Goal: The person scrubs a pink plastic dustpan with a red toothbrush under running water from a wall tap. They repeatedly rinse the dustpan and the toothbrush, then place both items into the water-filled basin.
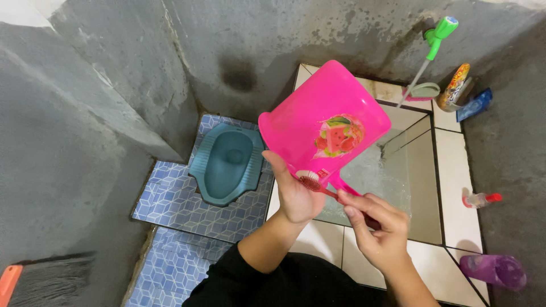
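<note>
Grey concrete walls enclose a tiled washroom. Nearest, at 5 o'clock, the right hand (380, 228) is closed around a red toothbrush (320, 188), bristles against the base of a pink dipper (324, 126). Left hand (294, 196), at 6 o'clock, grips that dipper by its rim, tilted over a white-tiled water basin (452, 170). Blue squat toilet (227, 164) lies at 9 o'clock. Farther, at 2 o'clock, a green tap (439, 34) and bottles (456, 86) stand on the ledge.
</note>
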